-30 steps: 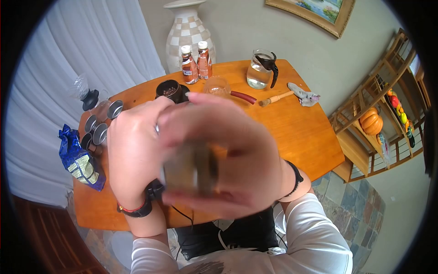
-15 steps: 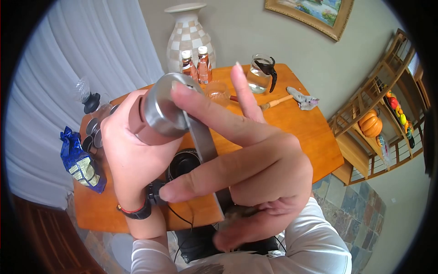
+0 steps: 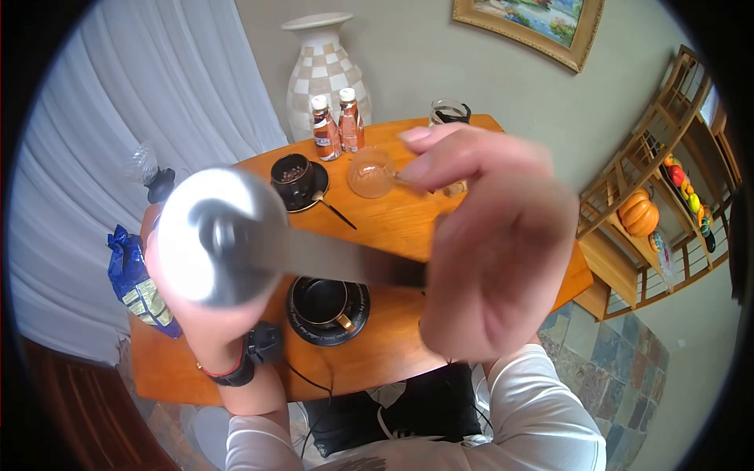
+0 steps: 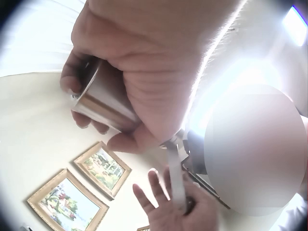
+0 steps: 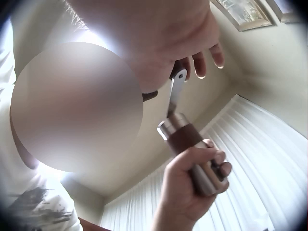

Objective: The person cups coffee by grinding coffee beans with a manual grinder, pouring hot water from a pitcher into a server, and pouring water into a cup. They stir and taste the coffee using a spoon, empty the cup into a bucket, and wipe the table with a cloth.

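My left hand (image 5: 182, 185) grips the body of a steel manual coffee grinder (image 5: 185, 138) with a brown band, raised above the table. In the head view its round top faces the camera, blurred, and hides most of that hand. A flat metal crank arm (image 3: 353, 256) reaches from the top to my right hand (image 3: 503, 251). The right hand holds the crank's dark knob (image 5: 181, 66) near the thumb, with other fingers extended. Below, a black cup (image 3: 320, 302) with a gold handle stands on a black saucer (image 3: 300, 330).
Farther back stand a dark cup of coffee beans (image 3: 294, 173) with a spoon (image 3: 338, 212), a glass bowl (image 3: 371, 174), two bottles (image 3: 326, 133) and a glass jug (image 3: 448, 110), partly hidden. A blue bag (image 3: 135, 267) sits at the left edge. A black cable (image 3: 308, 379) crosses the front edge.
The crank has swung round, and my right hand has moved up and right with it. The grinder has shifted left and its top now faces the camera; the near cup has come into full view.
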`<state>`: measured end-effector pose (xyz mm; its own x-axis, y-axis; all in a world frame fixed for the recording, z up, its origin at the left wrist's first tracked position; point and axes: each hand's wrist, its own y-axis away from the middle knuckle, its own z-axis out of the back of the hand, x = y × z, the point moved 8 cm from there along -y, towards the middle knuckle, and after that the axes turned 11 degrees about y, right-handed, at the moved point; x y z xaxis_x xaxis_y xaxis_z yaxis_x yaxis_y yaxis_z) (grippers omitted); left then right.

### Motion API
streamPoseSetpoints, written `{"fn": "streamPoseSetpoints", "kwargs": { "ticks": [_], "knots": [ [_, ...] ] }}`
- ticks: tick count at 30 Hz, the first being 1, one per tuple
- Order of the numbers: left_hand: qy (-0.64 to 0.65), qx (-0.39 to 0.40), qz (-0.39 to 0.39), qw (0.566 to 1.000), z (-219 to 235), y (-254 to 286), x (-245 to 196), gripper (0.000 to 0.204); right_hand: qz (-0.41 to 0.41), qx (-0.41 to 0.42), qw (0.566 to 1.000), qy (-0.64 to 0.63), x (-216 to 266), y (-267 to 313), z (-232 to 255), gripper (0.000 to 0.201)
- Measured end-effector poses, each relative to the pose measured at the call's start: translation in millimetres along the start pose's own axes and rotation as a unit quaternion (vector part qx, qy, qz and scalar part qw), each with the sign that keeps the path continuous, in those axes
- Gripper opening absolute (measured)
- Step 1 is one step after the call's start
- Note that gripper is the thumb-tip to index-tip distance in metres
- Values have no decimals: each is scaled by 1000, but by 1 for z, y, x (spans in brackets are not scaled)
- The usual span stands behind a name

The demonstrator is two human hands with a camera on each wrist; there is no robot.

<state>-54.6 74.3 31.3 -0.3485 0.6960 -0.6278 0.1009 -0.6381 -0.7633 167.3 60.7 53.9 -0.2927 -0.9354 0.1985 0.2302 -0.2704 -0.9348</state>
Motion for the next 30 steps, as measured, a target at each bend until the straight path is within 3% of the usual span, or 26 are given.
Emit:
{"fn": "streamPoseSetpoints", "kwargs": {
  "ticks": [2, 3, 4, 5, 6, 8, 10, 12, 13, 15, 16, 17, 18, 19, 20, 21, 22, 24, 26, 28, 30],
  "knots": [
    [101, 76, -33, 991, -7, 3, -7, 24, -35, -113, 991, -63, -23, 7, 11, 11],
    [-11, 94, -72, 993, -16, 4, -19, 24, -35, -113, 991, -63, -23, 7, 8, 11],
    [11, 141, -97, 985, -23, 1, -25, 28, -100, -135, 976, -139, -35, 8, 6, 17],
    [47, 155, -63, 985, -31, 1, -25, 32, -164, -155, 950, -214, -47, 11, 3, 25],
    [83, 169, -28, 982, -38, 2, -24, 36, -163, -154, 950, -215, -47, 10, 3, 25],
    [23, 259, -34, 965, -54, 6, -23, 38, -202, -152, 910, -328, -54, 9, -4, 40],
    [-76, 290, -41, 953, -65, 13, -20, 38, -271, -102, 904, -315, -45, 7, -23, 58],
    [-116, 297, -18, 948, -68, 14, -12, 36, -288, -27, 867, -405, -31, 1, -34, 75],
    [-156, 303, 5, 940, -69, 14, -6, 34, -288, -27, 867, -406, -25, 1, -32, 75],
    [-191, 293, 8, 937, -66, 10, -6, 31, -303, 29, 811, -500, -12, 4, -41, 93],
    [-225, 283, 12, 932, -64, 7, -5, 28, -303, 29, 811, -500, -16, 6, -37, 93],
    [-225, 283, 13, 932, -62, 6, 0, 28, -208, 130, 880, -406, -5, 5, -33, 83],
    [-202, 255, 35, 945, -55, 4, 12, 24, -107, 228, 921, -297, 8, 8, -37, 74],
    [-178, 228, 57, 956, -50, 2, 18, 21, -106, 228, 921, -297, 8, 10, -40, 74],
    [-178, 228, 56, 956, -55, 3, 16, 21, -18, 185, 954, -235, 20, 6, -37, 53],
    [-108, 129, 119, 979, -48, 2, 18, 20, 71, 138, 973, -171, 33, 6, -31, 32],
    [-37, 29, 179, 983, -38, 3, 23, 18, 71, 137, 973, -170, 36, 6, -30, 32],
    [-47, 33, 139, 989, -29, -4, 14, 22, 92, 126, 987, -21, 43, 4, -25, 12],
    [-67, 38, 58, 995, -17, -13, 1, 30, 81, 155, 984, 46, 39, 4, -29, 14],
    [-35, 7, 59, 998, -6, -12, 4, 38, 22, 89, 987, 132, 23, 5, -32, 10],
    [-61, 24, 48, 997, 4, -9, 1, 42, -12, 102, 982, 161, 20, 3, -24, 16]
  ]
}}
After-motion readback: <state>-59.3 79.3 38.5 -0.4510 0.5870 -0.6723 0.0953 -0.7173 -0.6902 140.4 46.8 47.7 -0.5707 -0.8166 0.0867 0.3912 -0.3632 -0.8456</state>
